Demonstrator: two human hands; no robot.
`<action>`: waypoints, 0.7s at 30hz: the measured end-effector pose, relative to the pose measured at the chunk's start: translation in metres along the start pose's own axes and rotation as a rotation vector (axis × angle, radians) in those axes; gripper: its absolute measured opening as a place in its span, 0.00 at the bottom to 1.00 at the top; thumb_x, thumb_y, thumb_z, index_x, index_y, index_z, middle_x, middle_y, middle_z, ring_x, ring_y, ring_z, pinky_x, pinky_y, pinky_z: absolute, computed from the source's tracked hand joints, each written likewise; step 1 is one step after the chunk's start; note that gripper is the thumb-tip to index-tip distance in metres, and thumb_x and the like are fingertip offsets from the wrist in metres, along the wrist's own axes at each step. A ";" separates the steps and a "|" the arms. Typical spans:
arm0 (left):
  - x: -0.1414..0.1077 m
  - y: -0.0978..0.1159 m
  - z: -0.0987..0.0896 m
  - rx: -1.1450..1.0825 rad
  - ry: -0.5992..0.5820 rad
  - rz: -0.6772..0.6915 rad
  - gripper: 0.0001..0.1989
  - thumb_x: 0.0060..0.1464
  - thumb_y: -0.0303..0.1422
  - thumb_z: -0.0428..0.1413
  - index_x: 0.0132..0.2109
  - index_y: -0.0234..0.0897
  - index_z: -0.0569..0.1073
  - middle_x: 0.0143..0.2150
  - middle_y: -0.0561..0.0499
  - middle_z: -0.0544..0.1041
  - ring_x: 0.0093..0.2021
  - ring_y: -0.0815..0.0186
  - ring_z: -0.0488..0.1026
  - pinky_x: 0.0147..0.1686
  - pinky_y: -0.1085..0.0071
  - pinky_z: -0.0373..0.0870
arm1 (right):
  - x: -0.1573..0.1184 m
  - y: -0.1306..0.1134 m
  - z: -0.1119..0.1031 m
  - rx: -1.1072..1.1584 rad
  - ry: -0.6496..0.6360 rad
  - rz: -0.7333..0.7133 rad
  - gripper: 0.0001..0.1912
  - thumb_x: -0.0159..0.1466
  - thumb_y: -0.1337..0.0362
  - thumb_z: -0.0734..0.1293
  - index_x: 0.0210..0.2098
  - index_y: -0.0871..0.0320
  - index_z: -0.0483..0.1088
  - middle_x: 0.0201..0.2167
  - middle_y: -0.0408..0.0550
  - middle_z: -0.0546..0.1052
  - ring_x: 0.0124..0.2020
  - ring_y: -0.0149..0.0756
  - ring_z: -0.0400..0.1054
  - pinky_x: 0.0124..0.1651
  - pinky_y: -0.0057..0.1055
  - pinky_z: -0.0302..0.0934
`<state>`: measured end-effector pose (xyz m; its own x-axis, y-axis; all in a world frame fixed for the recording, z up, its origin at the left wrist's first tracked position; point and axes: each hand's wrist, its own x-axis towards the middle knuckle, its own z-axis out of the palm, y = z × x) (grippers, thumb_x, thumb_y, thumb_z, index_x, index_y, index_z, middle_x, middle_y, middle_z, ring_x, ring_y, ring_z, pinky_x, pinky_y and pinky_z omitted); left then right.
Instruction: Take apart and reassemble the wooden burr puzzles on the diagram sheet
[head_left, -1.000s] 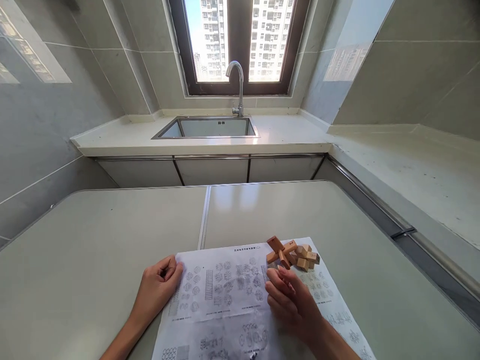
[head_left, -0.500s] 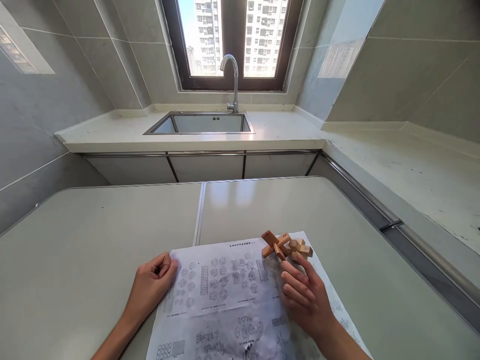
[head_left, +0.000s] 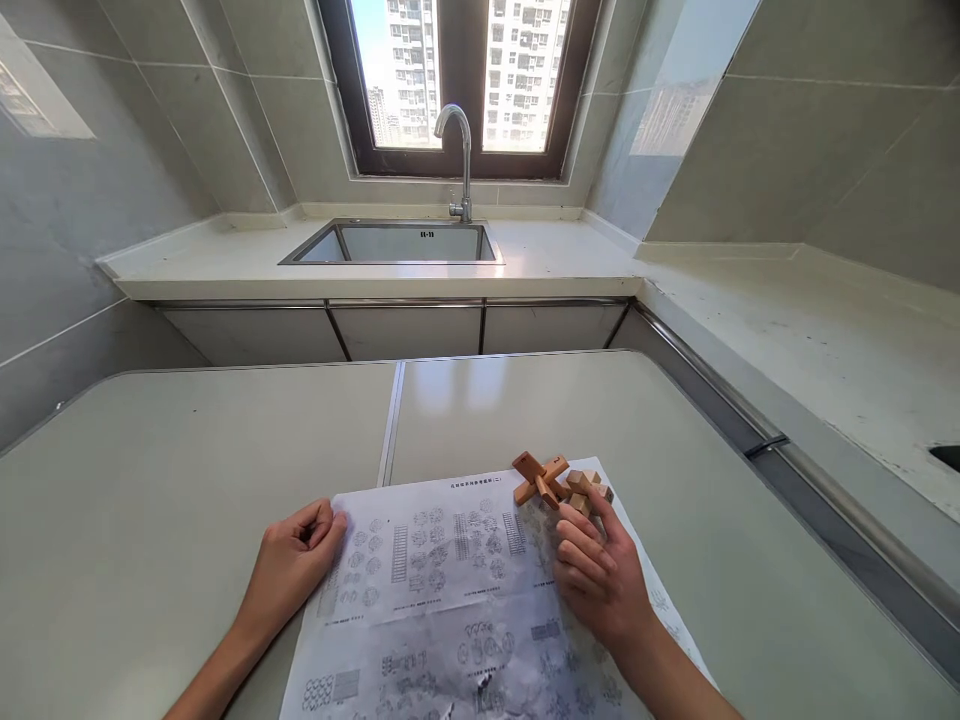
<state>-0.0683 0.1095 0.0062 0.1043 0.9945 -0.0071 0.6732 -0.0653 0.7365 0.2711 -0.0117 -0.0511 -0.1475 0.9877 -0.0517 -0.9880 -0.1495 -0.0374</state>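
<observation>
A creased printed sheet [head_left: 450, 600] with rows of small diagrams lies on the table. My left hand [head_left: 300, 550] rests curled at the sheet's upper left corner, its fingers closed and nothing visible in them. Near the sheet's upper right corner sits a reddish-brown wooden piece [head_left: 540, 478] made of crossed bars. Directly right of it is a paler wooden block puzzle [head_left: 589, 488]. My right hand [head_left: 600, 570] has its index finger raised against the pale puzzle, while the other fingers are curled; whether it grips the puzzle is unclear.
The pale table [head_left: 187, 480] has a seam strip running away from me. Beyond it stands a counter [head_left: 547, 250] with a sink [head_left: 397, 242] and a curved faucet [head_left: 466, 165] under a window. Another counter [head_left: 787, 320] runs along the right.
The pale puzzle has turned a little under my right fingertips. The whole view has shifted slightly; my left hand keeps its curled pose.
</observation>
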 end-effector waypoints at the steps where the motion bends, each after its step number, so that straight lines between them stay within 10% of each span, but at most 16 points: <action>1: 0.000 0.001 0.000 0.000 0.001 -0.003 0.23 0.55 0.47 0.54 0.26 0.42 0.50 0.24 0.58 0.50 0.25 0.69 0.49 0.25 0.73 0.49 | 0.000 0.000 0.001 0.004 0.013 -0.007 0.27 0.78 0.50 0.59 0.25 0.55 0.59 0.13 0.31 0.59 0.11 0.21 0.38 0.12 0.17 0.38; 21: 0.000 0.004 -0.001 0.036 0.022 0.076 0.23 0.56 0.47 0.54 0.26 0.42 0.50 0.23 0.58 0.51 0.25 0.69 0.50 0.25 0.72 0.50 | 0.002 -0.003 0.001 -0.103 0.068 -0.132 0.15 0.75 0.50 0.66 0.42 0.55 0.69 0.15 0.27 0.56 0.11 0.21 0.38 0.12 0.16 0.35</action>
<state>-0.0665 0.1092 0.0093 0.1403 0.9881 0.0629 0.6899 -0.1431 0.7096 0.2742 -0.0092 -0.0505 -0.0105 0.9942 -0.1071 -0.9883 -0.0266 -0.1499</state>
